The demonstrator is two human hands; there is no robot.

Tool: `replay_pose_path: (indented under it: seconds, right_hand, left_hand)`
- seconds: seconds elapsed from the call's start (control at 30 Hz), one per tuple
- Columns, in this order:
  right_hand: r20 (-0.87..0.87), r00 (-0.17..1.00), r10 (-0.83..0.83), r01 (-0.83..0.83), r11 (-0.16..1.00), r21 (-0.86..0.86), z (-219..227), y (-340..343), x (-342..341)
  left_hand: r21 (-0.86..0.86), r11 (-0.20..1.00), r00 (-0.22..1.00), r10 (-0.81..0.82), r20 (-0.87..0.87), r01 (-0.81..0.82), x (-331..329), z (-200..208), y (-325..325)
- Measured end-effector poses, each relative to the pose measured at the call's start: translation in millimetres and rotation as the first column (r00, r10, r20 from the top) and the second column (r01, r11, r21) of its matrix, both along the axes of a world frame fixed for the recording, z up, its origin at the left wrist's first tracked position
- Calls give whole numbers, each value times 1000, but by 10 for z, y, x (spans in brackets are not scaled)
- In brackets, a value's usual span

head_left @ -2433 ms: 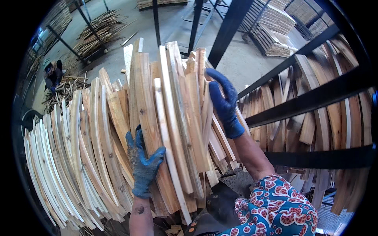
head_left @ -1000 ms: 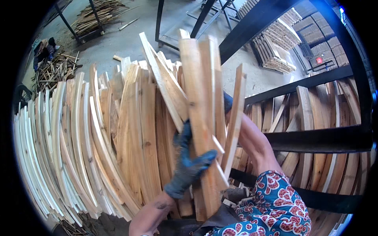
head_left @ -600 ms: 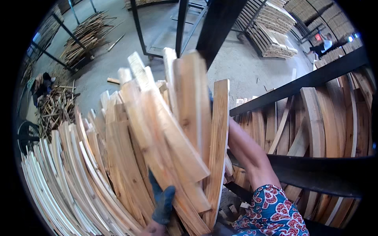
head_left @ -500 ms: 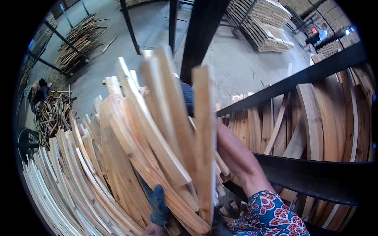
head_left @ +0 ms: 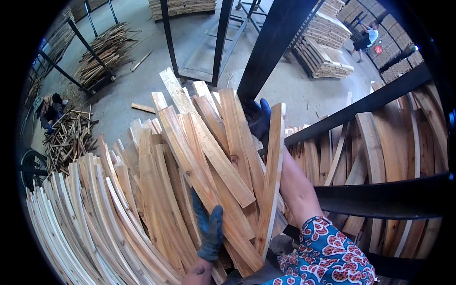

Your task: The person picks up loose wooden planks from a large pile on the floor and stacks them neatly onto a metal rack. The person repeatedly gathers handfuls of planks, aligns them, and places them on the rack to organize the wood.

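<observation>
An armful of loose wooden boards (head_left: pixel 190 156) lies fanned out and slanting before me, ends uneven. My left hand (head_left: pixel 211 235), in a blue-grey work glove, grips the near left edge of this bundle, thumb up along the wood and fingers partly hidden behind it. At the far right side my right hand (head_left: pixel 257 118), in a dark glove with blue fingers, is curled against the boards, its palm side hidden. One narrow board (head_left: pixel 271 180) stands apart, leaning along my right forearm.
A long row of upright boards (head_left: pixel 90 213) fills the left. Black metal posts (head_left: pixel 270 42) and rails (head_left: pixel 375 199) frame a rack of boards on the right. Farther off are scrap piles (head_left: pixel 102 57), stacked lumber (head_left: pixel 327 42), a crouching person (head_left: pixel 47 109) and another person (head_left: pixel 366 38).
The bundle's boards have spread and settled lower. My right hand, mostly hidden before, now shows past their far side. My left hand has moved slightly up and right.
</observation>
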State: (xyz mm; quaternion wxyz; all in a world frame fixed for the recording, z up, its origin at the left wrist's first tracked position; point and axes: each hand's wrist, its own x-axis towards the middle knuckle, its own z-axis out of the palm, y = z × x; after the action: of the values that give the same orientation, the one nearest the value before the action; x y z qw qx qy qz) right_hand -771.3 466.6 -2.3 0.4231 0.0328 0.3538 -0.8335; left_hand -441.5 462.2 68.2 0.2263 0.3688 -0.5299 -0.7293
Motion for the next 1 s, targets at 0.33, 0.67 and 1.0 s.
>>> replay_pose_path:
  seconds: [0.33, 0.67, 1.0]
  right_hand:
    - [-733, 651, 200, 170, 902, 397, 456, -268, 97]
    - [-670, -558, 490, 680, 732, -31, 607, -457, 938]
    - [-869, -334, 367, 423, 882, 210, 1087, -1690, 210]
  left_hand:
    - [6, 999, 992, -31, -124, 32, 60, -14, 15]
    - [-744, 510, 894, -135, 427, 432, 516, 2, 107]
    - [-798, 521, 949, -88, 303, 303, 384, 13, -165]
